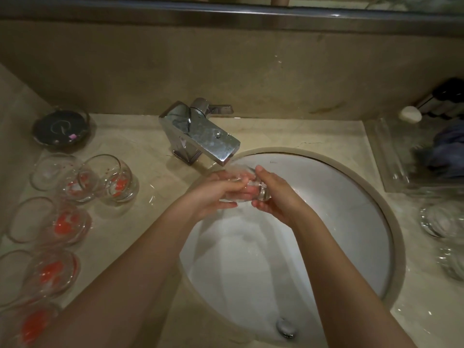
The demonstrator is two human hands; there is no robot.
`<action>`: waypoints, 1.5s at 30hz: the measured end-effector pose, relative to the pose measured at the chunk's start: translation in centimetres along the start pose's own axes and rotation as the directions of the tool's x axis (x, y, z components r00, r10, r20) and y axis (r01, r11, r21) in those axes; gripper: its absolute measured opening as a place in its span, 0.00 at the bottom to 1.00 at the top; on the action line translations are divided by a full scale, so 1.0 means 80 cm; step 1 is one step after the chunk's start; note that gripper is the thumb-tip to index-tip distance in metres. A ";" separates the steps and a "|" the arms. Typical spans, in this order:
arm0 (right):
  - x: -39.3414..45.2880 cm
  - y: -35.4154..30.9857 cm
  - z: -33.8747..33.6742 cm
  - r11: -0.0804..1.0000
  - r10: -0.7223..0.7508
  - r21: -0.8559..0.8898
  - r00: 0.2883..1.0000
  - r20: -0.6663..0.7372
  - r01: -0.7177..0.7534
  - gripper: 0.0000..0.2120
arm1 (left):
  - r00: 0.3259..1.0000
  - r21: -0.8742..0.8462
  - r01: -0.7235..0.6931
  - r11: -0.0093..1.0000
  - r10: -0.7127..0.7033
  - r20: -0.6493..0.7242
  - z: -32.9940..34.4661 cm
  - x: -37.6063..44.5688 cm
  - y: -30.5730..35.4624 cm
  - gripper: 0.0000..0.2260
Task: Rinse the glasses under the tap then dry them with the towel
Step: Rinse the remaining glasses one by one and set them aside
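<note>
Counter (140, 136) of beige stone surrounds a white sink (351, 222) at centre frame. Tap (200, 134) juts over its upper rim. Below the spout, left hand (216, 194) and right hand (278, 194) both grasp one glass (247, 187). More glasses (108, 179) line the left edge.

Both hands raised together at centre, forearms converging from the lower corners.
Left hand (216, 194) palm-up, fingers curled around a clear glass (244, 185) from the left; right hand (272, 194) gripping its other end, thumb on top, fingers wrapped beneath. Wrists straight, forearms bare, forming an inverted V.
</note>
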State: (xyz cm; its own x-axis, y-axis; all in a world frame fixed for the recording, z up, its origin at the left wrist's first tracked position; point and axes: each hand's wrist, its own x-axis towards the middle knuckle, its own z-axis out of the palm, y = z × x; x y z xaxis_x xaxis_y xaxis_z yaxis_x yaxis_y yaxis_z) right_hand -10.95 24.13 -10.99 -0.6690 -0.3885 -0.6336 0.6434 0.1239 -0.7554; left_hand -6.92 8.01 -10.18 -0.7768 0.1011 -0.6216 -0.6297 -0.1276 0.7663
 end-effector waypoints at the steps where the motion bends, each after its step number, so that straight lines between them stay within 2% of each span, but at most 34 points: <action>1: 0.000 0.002 -0.002 0.999 -0.046 0.010 0.999 0.011 0.046 0.15 | 1.000 0.014 0.010 1.000 -0.010 0.012 -0.001 0.000 0.002 0.13; 5: 0.003 0.010 -0.004 0.985 -0.169 0.033 0.984 0.057 0.167 0.12 | 1.000 -0.070 0.003 0.998 -0.001 0.023 -0.002 0.003 0.005 0.11; 7: 0.003 0.004 0.001 0.995 -0.095 0.008 0.995 0.024 0.095 0.10 | 0.999 -0.048 -0.038 0.998 0.039 0.016 0.001 0.002 0.003 0.10; 9: 0.003 -0.005 0.005 0.998 0.060 -0.032 0.998 -0.001 -0.060 0.23 | 0.997 -0.012 -0.078 0.997 0.079 0.024 0.005 0.000 0.001 0.09; 11: 0.003 -0.010 0.004 0.995 0.096 -0.038 0.995 0.011 -0.096 0.24 | 0.995 -0.015 -0.095 0.995 0.095 0.015 0.007 -0.002 0.002 0.08; 15: 0.007 -0.001 -0.001 0.988 -0.144 -0.053 0.989 0.029 0.146 0.12 | 0.994 -0.165 -0.102 0.981 0.095 -0.053 0.004 -0.002 0.004 0.05; 18: 0.004 0.001 0.000 0.984 -0.175 -0.029 0.984 -0.043 0.174 0.07 | 0.993 -0.117 -0.118 0.986 0.115 -0.034 0.004 -0.001 0.002 0.05; 20: 0.004 0.001 0.002 0.990 -0.134 -0.056 0.983 -0.125 0.128 0.12 | 0.995 -0.096 -0.094 0.991 0.092 -0.030 0.004 -0.003 0.000 0.05; 23: 0.011 0.011 0.010 0.995 -0.083 -0.069 0.989 -0.120 0.075 0.23 | 0.987 -0.075 -0.137 0.988 0.131 -0.088 0.014 -0.006 -0.009 0.09; 25: 0.014 0.024 0.017 0.997 -0.072 0.025 0.986 -0.150 0.077 0.22 | 0.951 -0.055 -0.233 0.971 0.215 -0.221 0.025 -0.005 -0.017 0.08; 27: 0.015 0.034 0.025 0.976 -0.035 0.208 0.990 -0.138 0.063 0.21 | 0.872 0.026 -0.355 0.934 0.341 -0.350 0.031 0.003 -0.027 0.04; 29: 0.011 0.042 0.036 0.914 0.015 0.406 0.997 -0.074 0.016 0.23 | 0.793 0.084 -0.427 0.901 0.417 -0.445 0.036 0.008 -0.033 0.07; 31: 0.010 0.051 0.045 0.840 0.051 0.542 0.998 -0.030 -0.027 0.23 | 0.758 0.015 -0.449 0.893 0.390 -0.523 0.041 0.009 -0.036 0.15; 33: 0.013 0.057 0.051 0.827 0.073 0.561 0.996 -0.051 -0.032 0.23 | 0.760 -0.071 -0.464 0.883 0.356 -0.543 0.041 0.010 -0.040 0.22; 36: 0.017 0.050 0.058 0.966 0.017 0.258 0.984 -0.179 0.030 0.23 | 0.810 -0.201 -0.413 0.888 0.258 -0.526 0.038 0.010 -0.043 0.27; 38: 0.026 0.047 0.062 0.989 -0.114 0.061 0.959 -0.260 0.134 0.25 | 0.824 -0.204 -0.385 0.900 0.235 -0.516 0.043 0.008 -0.039 0.22; 39: 0.028 0.045 0.065 0.987 -0.146 0.024 0.951 -0.274 0.158 0.29 | 0.815 -0.171 -0.380 0.909 0.242 -0.527 0.045 0.011 -0.040 0.18; 40: 0.031 0.046 0.067 0.988 -0.125 0.054 0.955 -0.268 0.144 0.33 | 0.805 -0.151 -0.382 0.912 0.248 -0.540 0.048 0.014 -0.039 0.17; 42: 0.034 0.044 0.067 0.963 -0.004 0.265 0.982 -0.188 0.055 0.36 | 0.784 -0.164 -0.408 0.898 0.253 -0.567 0.050 0.017 -0.038 0.15; 43: 0.033 0.040 0.066 0.936 0.019 0.351 0.988 -0.156 0.038 0.34 | 0.786 -0.199 -0.416 0.887 0.240 -0.569 0.049 0.019 -0.040 0.12; 45: 0.031 0.035 0.062 0.945 -0.011 0.322 0.991 -0.130 0.053 0.29 | 0.800 -0.278 -0.433 0.857 0.224 -0.557 0.049 0.023 -0.046 0.10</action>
State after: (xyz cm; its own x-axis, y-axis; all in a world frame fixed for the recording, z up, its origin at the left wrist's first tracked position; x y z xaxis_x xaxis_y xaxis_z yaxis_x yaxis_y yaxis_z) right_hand -8.94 18.97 -13.86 -0.7188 -0.2674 -0.6417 0.6927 -0.1970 -0.6938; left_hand -6.06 12.56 -13.51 -0.7616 -0.4968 -0.4162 -0.2027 -0.4275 0.8810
